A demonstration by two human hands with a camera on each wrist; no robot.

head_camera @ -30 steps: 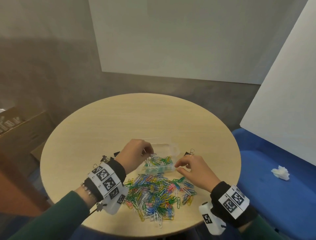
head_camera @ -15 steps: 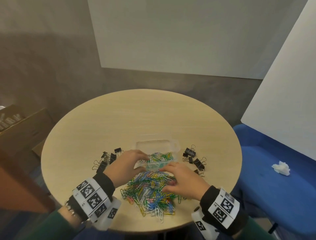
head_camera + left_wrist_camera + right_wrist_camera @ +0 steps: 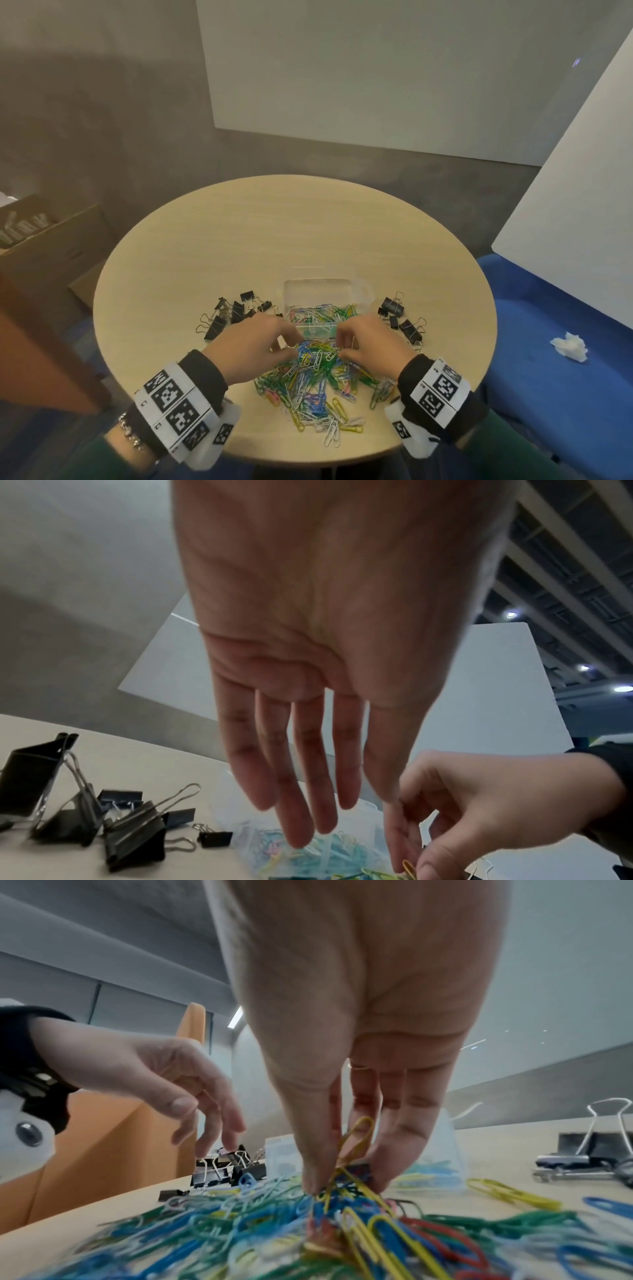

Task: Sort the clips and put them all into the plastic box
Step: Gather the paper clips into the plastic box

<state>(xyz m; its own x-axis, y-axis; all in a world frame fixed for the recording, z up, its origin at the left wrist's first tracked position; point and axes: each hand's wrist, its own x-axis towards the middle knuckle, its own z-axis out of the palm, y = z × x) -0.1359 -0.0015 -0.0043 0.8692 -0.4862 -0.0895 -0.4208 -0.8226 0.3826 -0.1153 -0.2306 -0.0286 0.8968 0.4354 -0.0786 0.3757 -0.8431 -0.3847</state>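
A heap of coloured paper clips (image 3: 313, 383) lies on the round table's near side. Just beyond it stands the clear plastic box (image 3: 325, 291), its near compartment holding paper clips (image 3: 322, 313). My right hand (image 3: 342, 346) pinches a small bunch of paper clips (image 3: 356, 1139) at the heap's far edge, a yellow one sticking up between thumb and fingers. My left hand (image 3: 291, 342) hovers over the same edge with its fingers (image 3: 301, 818) straight and spread, holding nothing. Black binder clips lie in two groups, one left (image 3: 233, 315) and one right (image 3: 400, 318) of the box.
The round wooden table (image 3: 239, 240) is bare beyond the box. A blue seat (image 3: 548, 359) with a crumpled white tissue (image 3: 570, 346) sits to the right. A cardboard box (image 3: 41, 233) stands on the floor at the left. White panels lean behind.
Both hands drew back from the box to the heap's far edge. The right hand closed on a bunch of paper clips, and the left hand's fingers straightened.
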